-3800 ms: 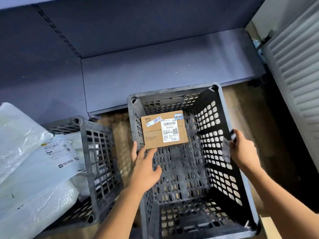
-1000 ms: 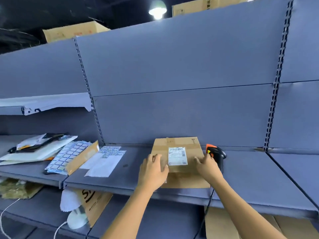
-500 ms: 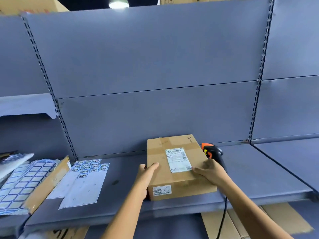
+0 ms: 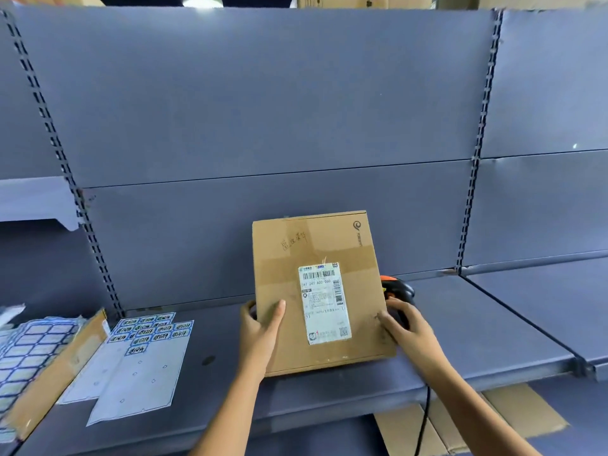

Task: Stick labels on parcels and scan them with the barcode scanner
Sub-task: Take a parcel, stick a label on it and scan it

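- Two hands have tipped the parcel [image 4: 316,291] up from its flat lie of half a second ago. Its lower edge rests on the shelf [image 4: 493,324] and its shipping label [image 4: 324,302] faces the camera, ready for scanning.
- Left hand [image 4: 260,327] grips the parcel's left edge, thumb in front.
- Right hand [image 4: 408,327] is blurred at the right edge; its fingers may hold the parcel or the barcode scanner [image 4: 399,289] just behind it, and I cannot tell which.

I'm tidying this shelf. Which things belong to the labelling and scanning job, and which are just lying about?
For the job: parcel, gripped by the left hand; barcode scanner behind it; label sheets.
Lying about: cardboard strip beside the sheets; flattened cardboard below the shelf.
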`<state>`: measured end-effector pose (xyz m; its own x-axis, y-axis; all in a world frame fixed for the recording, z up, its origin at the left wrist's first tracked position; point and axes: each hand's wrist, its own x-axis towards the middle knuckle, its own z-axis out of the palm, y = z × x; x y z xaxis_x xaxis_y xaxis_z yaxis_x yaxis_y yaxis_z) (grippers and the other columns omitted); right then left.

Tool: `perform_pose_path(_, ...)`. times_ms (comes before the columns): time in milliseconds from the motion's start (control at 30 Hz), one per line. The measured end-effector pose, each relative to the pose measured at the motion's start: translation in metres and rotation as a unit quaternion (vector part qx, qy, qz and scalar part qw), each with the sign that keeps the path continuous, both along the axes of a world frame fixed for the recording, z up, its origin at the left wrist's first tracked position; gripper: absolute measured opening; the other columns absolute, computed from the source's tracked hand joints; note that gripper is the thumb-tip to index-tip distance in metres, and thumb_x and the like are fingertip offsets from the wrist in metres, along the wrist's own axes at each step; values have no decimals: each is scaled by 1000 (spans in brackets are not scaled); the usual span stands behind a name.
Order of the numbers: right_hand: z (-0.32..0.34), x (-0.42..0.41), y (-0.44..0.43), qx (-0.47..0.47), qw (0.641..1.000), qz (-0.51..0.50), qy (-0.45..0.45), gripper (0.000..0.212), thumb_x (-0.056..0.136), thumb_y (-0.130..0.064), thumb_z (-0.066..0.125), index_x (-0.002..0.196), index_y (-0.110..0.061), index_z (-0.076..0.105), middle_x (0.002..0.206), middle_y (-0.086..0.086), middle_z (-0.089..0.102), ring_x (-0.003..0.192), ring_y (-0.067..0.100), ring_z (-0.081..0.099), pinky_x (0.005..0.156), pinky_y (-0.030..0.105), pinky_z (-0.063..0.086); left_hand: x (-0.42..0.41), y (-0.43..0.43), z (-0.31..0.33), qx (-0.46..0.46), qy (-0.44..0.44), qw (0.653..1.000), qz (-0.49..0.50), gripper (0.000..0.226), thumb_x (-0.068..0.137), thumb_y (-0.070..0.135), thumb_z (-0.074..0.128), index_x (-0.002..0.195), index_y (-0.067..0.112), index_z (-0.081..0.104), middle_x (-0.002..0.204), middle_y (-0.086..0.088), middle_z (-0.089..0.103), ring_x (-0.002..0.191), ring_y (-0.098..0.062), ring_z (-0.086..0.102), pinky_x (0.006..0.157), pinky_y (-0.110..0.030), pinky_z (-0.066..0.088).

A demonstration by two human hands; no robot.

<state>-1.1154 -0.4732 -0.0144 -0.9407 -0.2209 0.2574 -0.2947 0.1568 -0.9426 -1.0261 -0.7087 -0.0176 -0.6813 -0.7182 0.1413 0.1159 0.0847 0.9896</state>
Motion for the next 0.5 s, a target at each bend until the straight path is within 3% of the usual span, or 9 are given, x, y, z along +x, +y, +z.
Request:
perform_pose_path(67, -6, -21, 5, 67, 988, -142, 5, 27, 92, -22, 59, 116, -8, 58, 113, 10, 58, 104, 23, 57, 81, 24, 44, 0, -3, -1, -26, 7, 1000, 0, 54, 75, 43, 69, 118, 17, 48, 104, 7, 66, 90, -6, 65, 71, -23, 48)
perform_pose_path(100, -11, -32, 8, 116, 979, -168, -29, 35, 92, -25, 58, 121, -5, 54, 120, 16, 54, 113, 34, 51, 91, 35, 42, -1, -4, -2, -36, 5, 999, 0, 55, 74, 45, 69, 117, 18, 48, 103, 8, 67, 90, -6, 65, 70, -23, 48)
perform_pose_path(167, -19, -44, 10, 195, 964, -147, -103, 49, 91, -30, 58, 128, -1, 44, 128, 22, 47, 118, 40, 46, 97, 43, 39, -4, -6, -3, -48, 2, 999, 2, 51, 77, 42, 69, 117, 18, 49, 104, 8, 67, 90, -6, 65, 69, -21, 48)
perform_pose_path(233, -23, -54, 11, 227, 957, -119, -133, 54, 87, -28, 64, 126, 1, 41, 123, 22, 50, 110, 37, 51, 87, 39, 44, -7, -8, -5, -54, 1, 999, 8, 46, 80, 37, 70, 117, 19, 48, 104, 9, 66, 92, -6, 65, 69, -20, 47)
perform_pose_path(300, -19, -62, 12, 227, 953, -112, -169, 51, 81, -21, 71, 118, 4, 46, 105, 19, 57, 89, 31, 54, 68, 32, 41, -9, -10, -7, -58, 0, 998, 14, 44, 81, 36, 70, 117, 20, 49, 105, 9, 66, 93, -6, 64, 71, -21, 48)
perform_pose_path(400, -4, -75, 20, 127, 952, -65, -273, 22, 75, -1, 67, 92, 9, 55, 70, 15, 52, 60, 26, 50, 53, 29, 38, -10, -9, -7, -58, 1, 998, 22, 44, 81, 35, 70, 116, 20, 48, 104, 9, 65, 91, -5, 64, 70, -21, 47)
perform_pose_path(500, 11, -68, 23, -110, 920, -11, -377, 9, 83, 9, 53, 88, 4, 48, 67, 13, 46, 42, 20, 50, 38, 21, 42, -11, -8, -7, -64, 5, 997, 40, 41, 82, 34, 70, 113, 23, 47, 102, 10, 65, 90, -4, 63, 68, -20, 46)
